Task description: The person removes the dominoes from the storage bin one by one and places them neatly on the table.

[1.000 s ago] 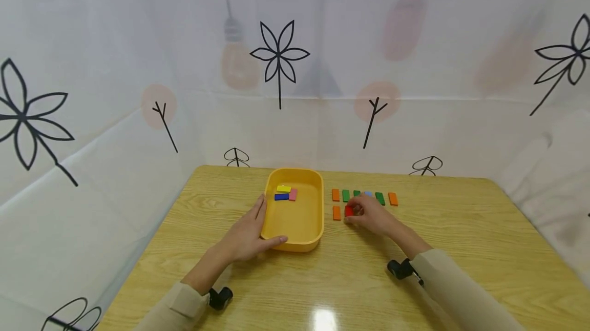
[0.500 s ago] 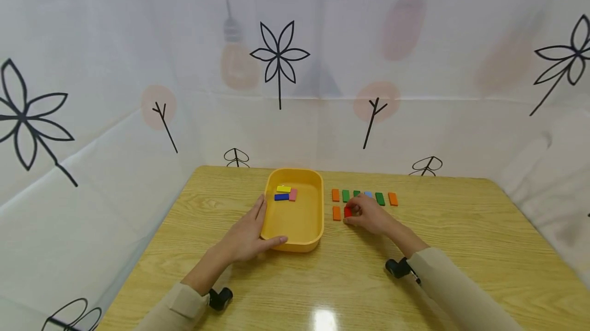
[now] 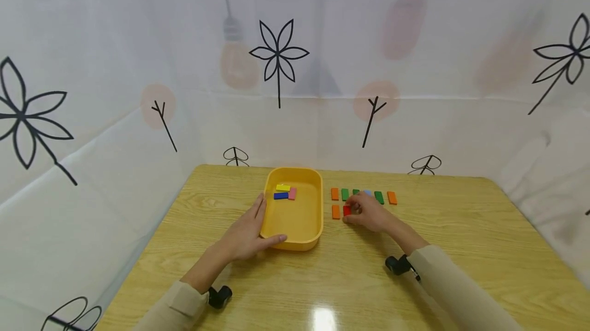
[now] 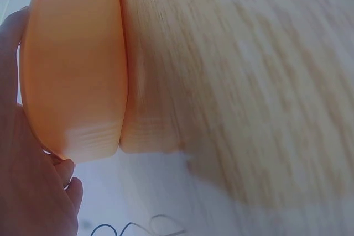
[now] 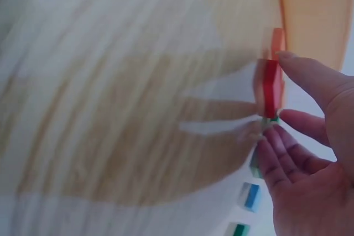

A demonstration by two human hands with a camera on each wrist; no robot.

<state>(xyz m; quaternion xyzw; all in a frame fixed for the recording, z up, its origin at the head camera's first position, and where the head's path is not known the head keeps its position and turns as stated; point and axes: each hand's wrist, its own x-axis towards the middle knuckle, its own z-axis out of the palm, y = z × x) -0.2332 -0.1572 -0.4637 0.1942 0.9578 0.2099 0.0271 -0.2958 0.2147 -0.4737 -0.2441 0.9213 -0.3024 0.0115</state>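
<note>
My left hand (image 3: 246,233) holds the near left corner of a yellow plastic tray (image 3: 301,241), fingers along the outer left wall and thumb over the near rim. In the left wrist view, fingertips rest by the tray wall (image 4: 77,70). My right hand (image 3: 369,213) pinches a small red block (image 3: 346,211) between thumb and index finger, low at the table. The right wrist view shows the red block (image 5: 270,88) standing out between those fingertips, the other fingers bent below. Just left of it lies an orange block (image 3: 336,212).
Behind the right hand runs a row of small blocks: orange (image 3: 334,194), green (image 3: 344,194), light blue (image 3: 367,193), dark green (image 3: 379,198), orange (image 3: 392,198). Inside the tray lie yellow (image 3: 283,187), blue (image 3: 280,196) and pink (image 3: 292,193) blocks. A patterned curtain (image 3: 322,131) backs the table.
The red block has shifted very slightly left with my right hand, closer to the orange block. My left hand and the tray stay as they were.
</note>
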